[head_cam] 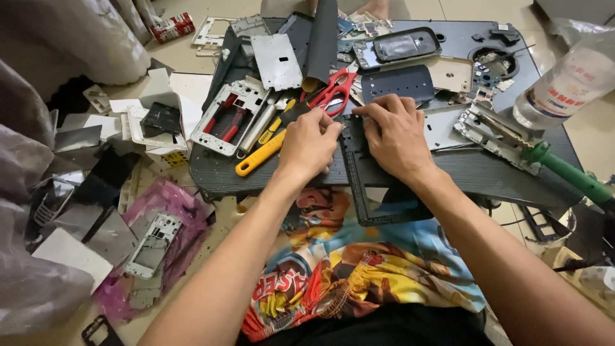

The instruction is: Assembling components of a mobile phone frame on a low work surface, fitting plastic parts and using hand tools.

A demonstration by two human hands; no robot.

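My left hand (pixel 309 146) and my right hand (pixel 392 136) rest side by side on a dark flat device frame (pixel 371 192) that lies on a low black table (pixel 487 170) and overhangs its near edge. The fingertips of both hands pinch at the frame's upper left edge. Whether a small tool is in my left hand I cannot tell. A yellow-handled tool (pixel 259 155) lies just left of my left hand. Red-handled scissors (pixel 333 91) lie just beyond my fingers.
Phone frames, metal plates and back covers (pixel 277 61) crowd the table. A green-handled tool (pixel 570 174) and a clear plastic bottle (pixel 567 83) lie at right. Loose parts, white frames and a pink plastic bag (pixel 166 198) cover the floor at left.
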